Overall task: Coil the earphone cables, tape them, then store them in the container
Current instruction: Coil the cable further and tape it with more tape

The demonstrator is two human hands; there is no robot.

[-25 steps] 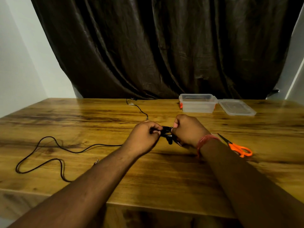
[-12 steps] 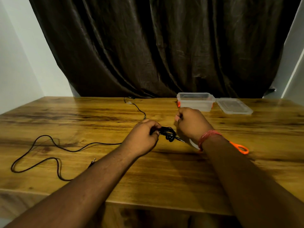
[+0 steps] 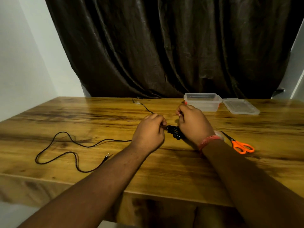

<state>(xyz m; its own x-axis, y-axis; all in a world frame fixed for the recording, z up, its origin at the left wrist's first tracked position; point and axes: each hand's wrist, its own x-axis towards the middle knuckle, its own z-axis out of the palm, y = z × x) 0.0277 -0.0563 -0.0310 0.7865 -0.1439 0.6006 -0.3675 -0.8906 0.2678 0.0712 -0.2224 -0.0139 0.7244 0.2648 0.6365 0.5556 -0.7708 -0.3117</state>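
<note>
My left hand [image 3: 149,132] grips one end of a small coiled black earphone bundle [image 3: 173,132] just above the wooden table [image 3: 98,119]. My right hand [image 3: 193,124] hovers right beside the bundle with fingers curled, pinching a small pale tape piece [image 3: 178,114] at its fingertips; I cannot make the piece out clearly. A second black earphone cable [image 3: 65,145] lies loose in loops on the left, its jack [image 3: 107,156] pointing right. The clear container [image 3: 202,102] stands open at the back, just beyond my right hand.
The container's lid [image 3: 241,106] lies to its right. Orange-handled scissors [image 3: 241,146] rest by my right forearm, with a pale round thing [image 3: 219,134] half hidden behind my wrist. A thin black cable [image 3: 144,107] runs from my left hand back to the dark curtain [image 3: 164,46].
My right hand let go of the coiled bundle, lifted a little and moved slightly right. The left hand has kept its grip on the bundle in the same spot.
</note>
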